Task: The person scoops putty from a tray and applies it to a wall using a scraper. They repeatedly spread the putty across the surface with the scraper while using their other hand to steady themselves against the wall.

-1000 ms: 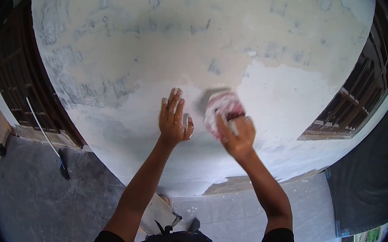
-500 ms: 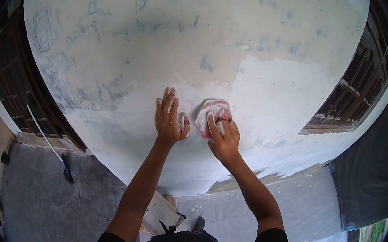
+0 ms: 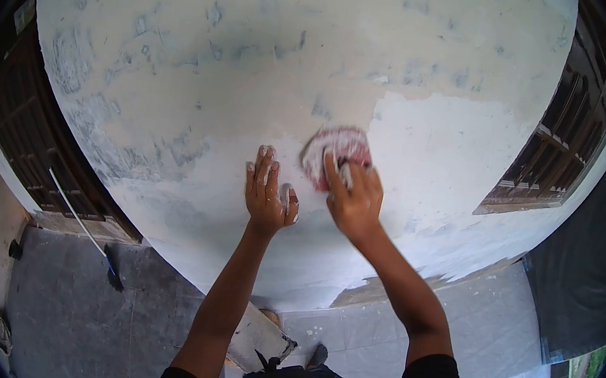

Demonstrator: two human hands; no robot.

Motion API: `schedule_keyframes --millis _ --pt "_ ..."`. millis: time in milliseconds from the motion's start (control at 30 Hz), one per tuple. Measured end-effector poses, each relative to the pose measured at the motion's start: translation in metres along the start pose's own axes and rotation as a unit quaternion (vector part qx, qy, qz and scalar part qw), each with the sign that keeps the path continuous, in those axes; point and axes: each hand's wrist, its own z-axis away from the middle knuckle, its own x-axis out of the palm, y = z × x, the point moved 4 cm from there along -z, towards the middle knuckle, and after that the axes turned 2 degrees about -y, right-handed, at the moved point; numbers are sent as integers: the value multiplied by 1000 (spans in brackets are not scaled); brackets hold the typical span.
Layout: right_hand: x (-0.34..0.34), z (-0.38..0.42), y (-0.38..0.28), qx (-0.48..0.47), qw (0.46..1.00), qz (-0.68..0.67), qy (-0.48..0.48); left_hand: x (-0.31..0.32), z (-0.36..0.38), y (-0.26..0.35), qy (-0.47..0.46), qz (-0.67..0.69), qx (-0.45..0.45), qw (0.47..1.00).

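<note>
My right hand (image 3: 354,194) grips a flat, reddish putty spreader (image 3: 341,145) smeared with white paste, its face against the wall (image 3: 432,151). The index finger lies stretched along its back. To the left, my left hand (image 3: 266,198) rests flat on the wall with fingers up and thumb apart, white paste on the fingertips. It holds nothing. Around both hands the wall is coated white, while higher up it is cream with grey-blue patches. A ragged edge divides the fresh white area from the older surface.
A dark wooden louvred window (image 3: 552,141) is at right and a dark wooden door (image 3: 44,117) at left. A broom (image 3: 78,217) leans by the door. Below me, a whitish sack-like thing (image 3: 261,340) lies on the grey tiled floor (image 3: 84,299). A dark sheet (image 3: 580,255) hangs at right.
My right hand has slid the spreader upward along the wall, to the upper edge of the white area. My left hand stays on the wall; the view has shifted slightly.
</note>
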Motion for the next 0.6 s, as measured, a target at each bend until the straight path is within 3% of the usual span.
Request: schedule_keyframes --millis 200,333,533,600 --pt "-24 37 -16 18 996 -81 -21 1 3 -3 -4 0 1 1000" --pt "-53 -13 6 52 996 -12 70 -1 -1 0 -5 3 4 1000" --pt "-25 -34 20 66 995 17 67 -7 -30 2 -15 70 19 997" --pt "-16 -20 16 68 996 17 52 -11 -53 2 17 96 60 993"
